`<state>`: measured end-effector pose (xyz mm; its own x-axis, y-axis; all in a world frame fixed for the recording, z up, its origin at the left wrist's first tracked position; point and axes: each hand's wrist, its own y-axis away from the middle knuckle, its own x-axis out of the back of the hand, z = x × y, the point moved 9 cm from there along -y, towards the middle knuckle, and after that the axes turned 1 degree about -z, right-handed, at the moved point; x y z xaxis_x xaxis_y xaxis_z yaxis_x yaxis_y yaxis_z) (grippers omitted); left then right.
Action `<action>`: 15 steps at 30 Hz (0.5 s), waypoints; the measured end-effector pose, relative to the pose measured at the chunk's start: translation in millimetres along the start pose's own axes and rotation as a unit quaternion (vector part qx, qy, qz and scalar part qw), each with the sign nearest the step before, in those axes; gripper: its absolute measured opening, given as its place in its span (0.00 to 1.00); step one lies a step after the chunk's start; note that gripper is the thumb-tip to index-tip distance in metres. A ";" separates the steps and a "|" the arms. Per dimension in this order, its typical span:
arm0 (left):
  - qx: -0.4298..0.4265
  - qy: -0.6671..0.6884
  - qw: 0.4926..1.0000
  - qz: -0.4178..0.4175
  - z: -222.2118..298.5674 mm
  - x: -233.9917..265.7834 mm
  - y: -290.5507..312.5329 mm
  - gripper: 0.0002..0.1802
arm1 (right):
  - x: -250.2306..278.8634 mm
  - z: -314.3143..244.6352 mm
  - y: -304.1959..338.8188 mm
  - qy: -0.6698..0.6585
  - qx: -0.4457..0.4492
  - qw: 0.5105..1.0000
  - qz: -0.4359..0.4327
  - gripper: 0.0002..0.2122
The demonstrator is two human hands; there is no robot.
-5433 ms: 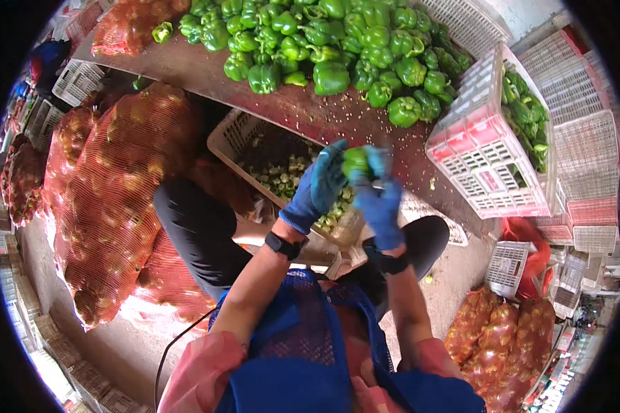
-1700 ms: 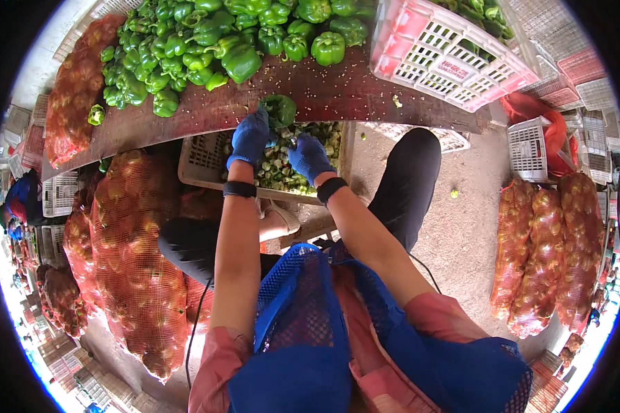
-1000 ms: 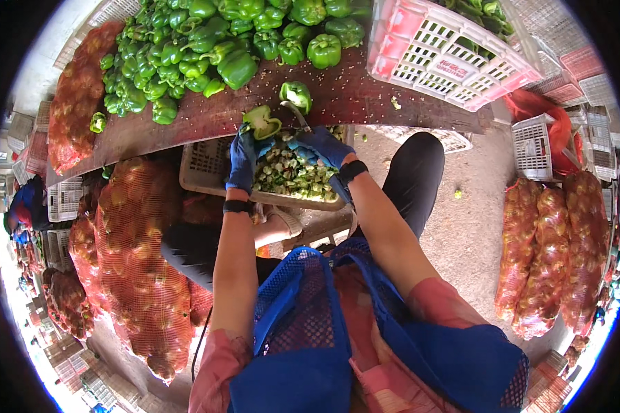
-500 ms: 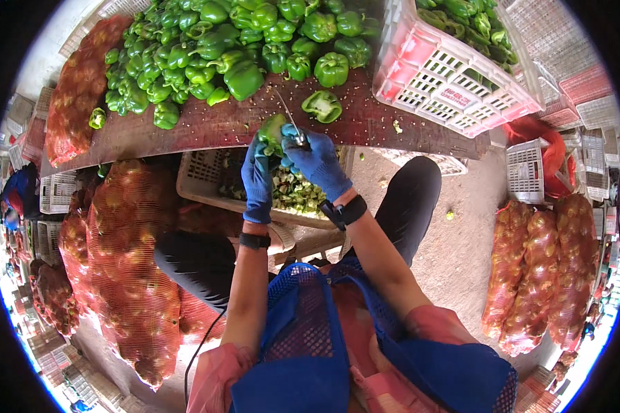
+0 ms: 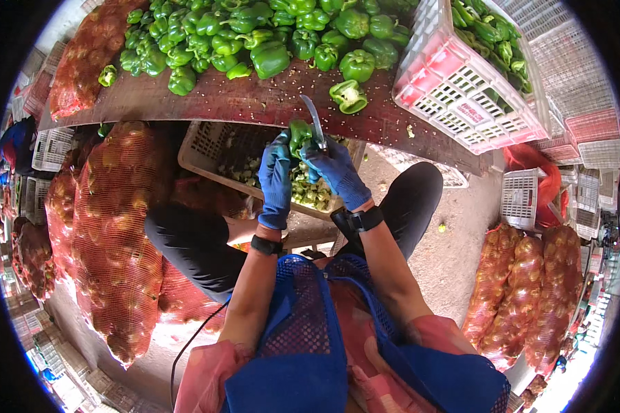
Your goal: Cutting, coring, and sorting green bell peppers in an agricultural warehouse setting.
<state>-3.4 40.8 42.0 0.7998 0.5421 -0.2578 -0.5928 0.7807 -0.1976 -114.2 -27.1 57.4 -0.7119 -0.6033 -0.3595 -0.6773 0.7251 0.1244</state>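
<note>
A: Where is the pepper?

B: A green bell pepper (image 5: pixel 300 135) sits in the gloved left hand (image 5: pixel 275 182), at the near edge of a seed-strewn counter (image 5: pixel 207 102), above a plastic crate (image 5: pixel 187 155) of pale green trimmings (image 5: pixel 313 192).

A: And the fingers?

B: The left ones curl around the pepper's lower side. The gloved right hand (image 5: pixel 335 172) closes on a knife (image 5: pixel 314 118), its curved blade pointing up beside the pepper; whether steel meets skin, the view cannot settle.

A: How would such a pepper handle?

B: Likely light for its bulk, with firm but crushable walls and a glossy, slippery skin. Textured gloves should help. The sound hold is low around the body, fingers clear of the blade, with no hard squeeze.

A: What lies nearby?

B: A cut bell pepper (image 5: pixel 349 98), pale inside showing, rests on the counter beyond the knife, just below a heap of whole green peppers (image 5: pixel 255 34). A red-and-white crate (image 5: pixel 470 103) stands to the right.
</note>
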 end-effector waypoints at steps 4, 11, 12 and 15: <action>0.096 0.192 0.969 -0.120 -3.1 -6.3 -5.1 0.28 | -8.6 -10.9 10.6 0.044 0.021 0.999 -0.002 0.15; 0.177 0.110 0.974 -0.092 -1.9 -9.3 -5.9 0.26 | -0.6 13.3 18.3 -0.063 0.016 0.993 0.095 0.16; 0.175 0.110 0.974 -0.093 1.3 -11.0 -4.2 0.26 | 0.2 10.3 19.8 -0.075 0.020 0.994 0.080 0.15; 0.115 0.108 0.981 -0.114 12.0 -16.5 -4.7 0.24 | -3.1 -7.4 23.1 -0.086 0.009 0.995 0.056 0.15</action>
<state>-12.7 32.0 58.5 0.8559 0.2868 -0.4304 -0.3442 0.9370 -0.0602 -129.1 -11.0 68.2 -0.7397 -0.4535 -0.4971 -0.5904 0.7919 0.1561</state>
